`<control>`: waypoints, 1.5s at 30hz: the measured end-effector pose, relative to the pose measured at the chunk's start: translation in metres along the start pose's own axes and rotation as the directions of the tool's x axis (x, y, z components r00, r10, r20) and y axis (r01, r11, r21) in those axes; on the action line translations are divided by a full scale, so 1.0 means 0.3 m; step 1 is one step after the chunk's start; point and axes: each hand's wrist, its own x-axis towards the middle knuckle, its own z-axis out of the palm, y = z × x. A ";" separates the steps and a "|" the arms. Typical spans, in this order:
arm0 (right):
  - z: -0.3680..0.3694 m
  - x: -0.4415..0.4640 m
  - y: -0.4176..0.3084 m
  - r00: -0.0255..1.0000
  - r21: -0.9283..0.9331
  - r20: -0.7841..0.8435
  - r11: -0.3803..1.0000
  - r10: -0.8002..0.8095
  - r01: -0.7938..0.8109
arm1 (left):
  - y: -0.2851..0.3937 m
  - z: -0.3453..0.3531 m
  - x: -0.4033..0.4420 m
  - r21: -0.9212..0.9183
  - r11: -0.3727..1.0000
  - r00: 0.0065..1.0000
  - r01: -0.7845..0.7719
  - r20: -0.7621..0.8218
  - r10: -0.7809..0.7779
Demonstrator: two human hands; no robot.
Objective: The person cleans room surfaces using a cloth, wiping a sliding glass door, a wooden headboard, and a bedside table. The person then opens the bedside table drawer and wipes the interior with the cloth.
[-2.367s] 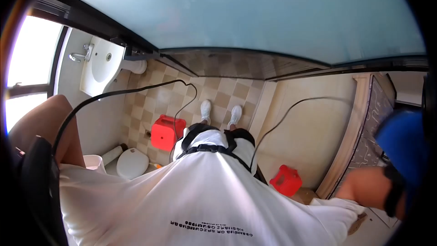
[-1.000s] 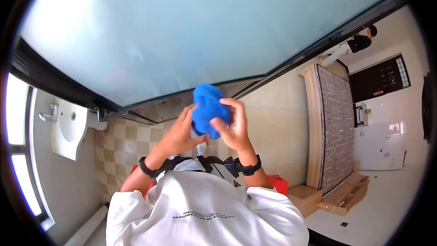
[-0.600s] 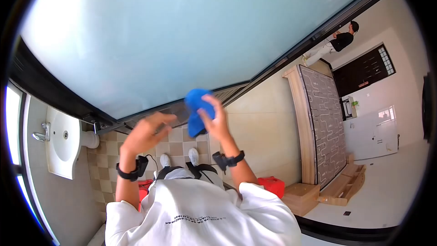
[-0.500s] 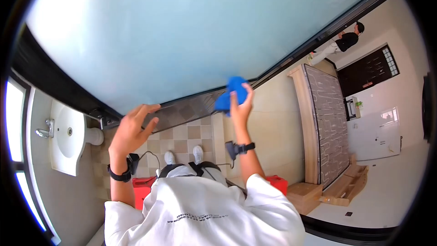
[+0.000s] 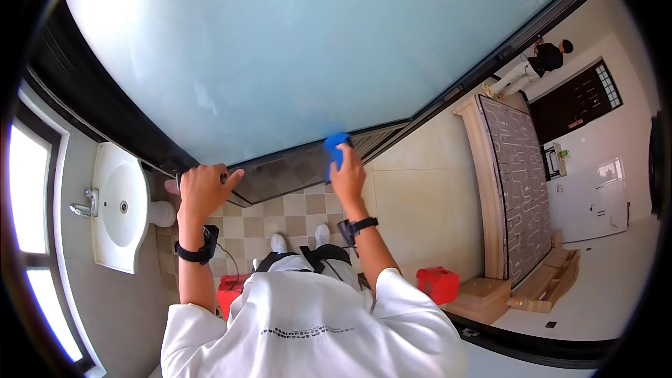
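My left hand (image 5: 203, 192) grips the dark frame (image 5: 269, 154) of the frosted glass door (image 5: 315, 56) near its handle side, with the fingers bent over the edge. My right hand (image 5: 348, 180) is closed on a blue cloth (image 5: 337, 148), which it presses against the door around the lower edge of the glass. Part of the cloth is hidden behind the fingers. Both wrists wear black bands with small dark devices.
A white washbasin (image 5: 120, 213) is at the left beside a window (image 5: 31, 189). Red stools (image 5: 437, 285) stand low on both sides of me. At the right are a bed with a patterned mattress (image 5: 518, 189), wooden furniture (image 5: 479, 297) and another person (image 5: 542, 63) near a dark door (image 5: 577, 101).
Both hands first held the blue cloth together. My left hand let go and moved left to the door frame. My right hand swung the cloth right, then back left against the door.
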 end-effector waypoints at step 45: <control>-0.015 0.116 0.292 0.901 0.281 0.338 0.884 0.273 -0.373 | 0.013 0.058 0.221 0.351 0.816 0.871 0.459 0.002 -0.491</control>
